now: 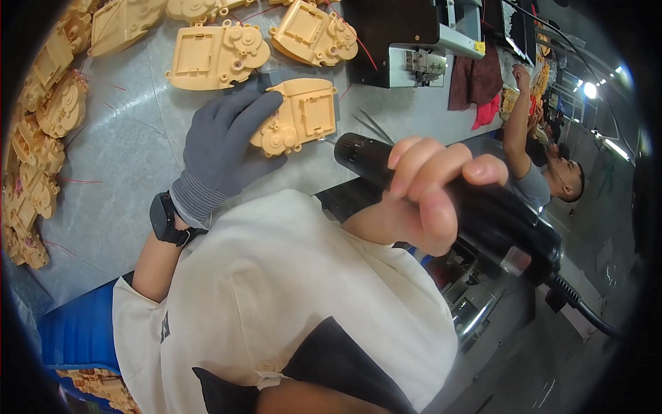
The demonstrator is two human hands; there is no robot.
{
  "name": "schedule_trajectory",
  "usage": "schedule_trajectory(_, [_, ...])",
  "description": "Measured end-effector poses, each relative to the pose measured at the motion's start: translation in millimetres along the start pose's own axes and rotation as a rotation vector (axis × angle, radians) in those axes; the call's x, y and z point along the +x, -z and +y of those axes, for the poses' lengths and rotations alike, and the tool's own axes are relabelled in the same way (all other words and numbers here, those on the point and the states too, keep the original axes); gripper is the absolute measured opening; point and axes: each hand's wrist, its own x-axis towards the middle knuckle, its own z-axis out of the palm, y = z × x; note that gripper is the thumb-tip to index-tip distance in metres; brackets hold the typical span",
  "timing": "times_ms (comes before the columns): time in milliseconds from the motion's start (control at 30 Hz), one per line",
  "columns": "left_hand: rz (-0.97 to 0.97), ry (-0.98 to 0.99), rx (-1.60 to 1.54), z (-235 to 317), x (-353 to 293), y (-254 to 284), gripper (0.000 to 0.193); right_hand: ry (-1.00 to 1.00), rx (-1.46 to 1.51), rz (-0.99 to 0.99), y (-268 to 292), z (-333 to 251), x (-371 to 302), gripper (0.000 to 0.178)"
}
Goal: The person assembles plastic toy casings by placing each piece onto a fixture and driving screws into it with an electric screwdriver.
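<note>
My left hand (224, 134), in a grey knitted glove with a black watch (167, 219) at the wrist, is closed round the left end of a yellow plastic housing (302, 114). That housing has a square recess on its right side and round gear-like bosses near my fingers. In my bare right hand (431, 186) is a black corded electric screwdriver (486, 221), gripped round its body. The screwdriver slants up to the left, and its thin tip is at the lower right edge of the housing; whether it touches a screw there is too small to tell.
More yellow housings (217, 56) with red wires lie beyond my left hand, and others are piled along the left edge (38, 179). A black machine (393, 41) stands at the back right. Tweezers (376, 124) lie near the screwdriver. Another person (541, 176) works at the right.
</note>
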Motion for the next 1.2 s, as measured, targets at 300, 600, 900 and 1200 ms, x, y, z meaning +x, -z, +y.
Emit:
schedule_trajectory(300, [0.01,0.006,-0.032,-1,0,-2,0.079,0.026,0.086,0.184,-6,5,0,0.041])
schedule_trajectory(600, [0.004,0.007,-0.029,1,1,0,0.079,-0.002,0.018,0.004,-5,3,0,0.039])
schedule_trajectory(900, [0.029,0.012,-0.047,0,0,0,0.076,-0.027,-0.011,-0.087,-7,9,3,0.036])
schedule_trajectory(1200, [0.121,-0.015,-0.017,0,6,-11,0.067,-0.025,-0.049,0.107,-20,13,-1,0.039])
